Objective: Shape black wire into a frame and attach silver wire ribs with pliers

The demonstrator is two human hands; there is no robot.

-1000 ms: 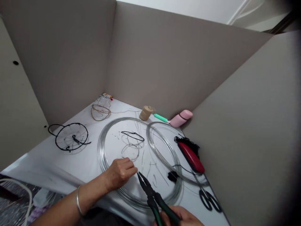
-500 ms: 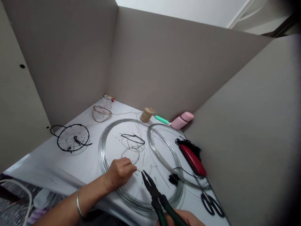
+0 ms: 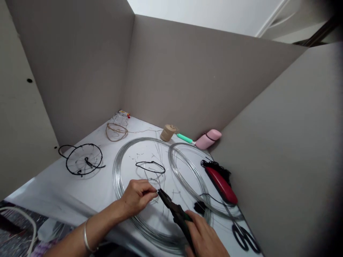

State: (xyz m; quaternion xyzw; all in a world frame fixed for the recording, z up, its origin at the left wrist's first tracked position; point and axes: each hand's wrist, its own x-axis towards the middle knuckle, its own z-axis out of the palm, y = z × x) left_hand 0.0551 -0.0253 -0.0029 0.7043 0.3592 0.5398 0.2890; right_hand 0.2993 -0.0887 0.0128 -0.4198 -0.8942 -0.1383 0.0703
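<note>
My left hand, with a silver bangle on its wrist, pinches a thin wire frame near the table's middle. Part of that frame is a ring wrapped in black cord, which tilts just beyond my fingers. In my right hand are long-nose pliers with dark green and black handles, my fingers wrapped round them. The pliers' tips are together right at my left fingertips, where the wire end is. Whether the jaws bite on the wire is too small to tell.
A large coil of silver wire surrounds the hands, overlapped by a smaller coil. At left lies a black-wrapped wire ring. Twine, a pink bottle, a red-and-black object and scissors line the back and right.
My right hand has moved up and the pliers, open before, have closed with their tips at my left fingertips. The wire frame has shifted slightly toward me.
</note>
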